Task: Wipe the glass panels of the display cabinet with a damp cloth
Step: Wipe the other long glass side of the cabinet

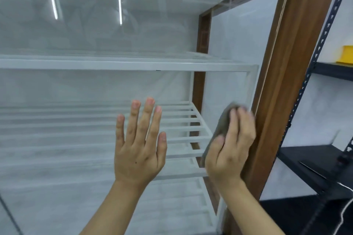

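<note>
A large glass panel (86,30) of the display cabinet fills most of the view, with reflections of ceiling lights on it. My right hand (231,145) presses a grey cloth (222,122) flat against the glass, close to the brown wooden frame post (282,74) at the panel's right edge. My left hand (139,143) is spread flat on the glass to the left of the cloth, fingers apart and pointing up, holding nothing. White slatted shelves (133,66) show behind the glass.
To the right of the wooden post stands a dark metal rack (324,160) with perforated uprights. A yellow box (345,54) sits on its upper shelf. A white cable (343,210) hangs at the lower right.
</note>
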